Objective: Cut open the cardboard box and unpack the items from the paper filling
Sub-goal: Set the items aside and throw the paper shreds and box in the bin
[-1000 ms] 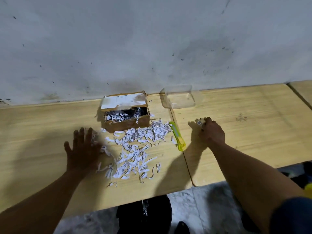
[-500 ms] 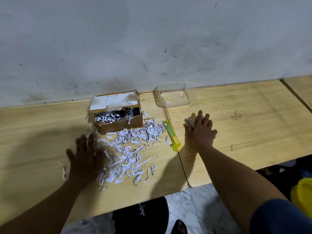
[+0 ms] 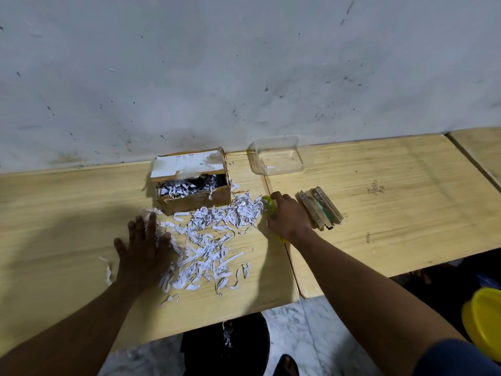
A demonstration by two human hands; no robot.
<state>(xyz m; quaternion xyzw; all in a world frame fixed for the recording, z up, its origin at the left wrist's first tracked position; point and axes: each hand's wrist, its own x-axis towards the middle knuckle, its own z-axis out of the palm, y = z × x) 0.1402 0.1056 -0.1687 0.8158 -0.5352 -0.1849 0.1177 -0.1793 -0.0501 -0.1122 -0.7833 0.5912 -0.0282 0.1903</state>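
Grip on the right: the right grip [image 3: 288, 219] lies over the yellow-green utility knife [image 3: 268, 205], fingers curled round its handle; both ends of the knife stick out from under the hand
Grip on the left: the left grip [image 3: 143, 253] is flat, palm down, fingers straight and slightly apart, pressing on the left edge of the paper shreds [image 3: 211, 240]
Cardboard box [image 3: 193, 198]: stands at the back of the counter [image 3: 406, 202] close to the wall [image 3: 244, 63], cut open, its flap with a white label folded up and back; more white strips fill the inside
Paper shreds: spread in a loose heap on the counter in front of the box, between the two hands; a few stray strips lie left of the left grip
Unpacked items: a stack of narrow flat packs [image 3: 321, 210] lies on the counter just beside the right grip, on its right side
Clear plastic tub [image 3: 276, 158]: upright against the wall, right of the box, apart from it
Counter: two pale wooden boards side by side; the knife lies along their seam
Lower right corner: a yellow round lid or tub [image 3: 485, 321], partly cut off by the picture's edge
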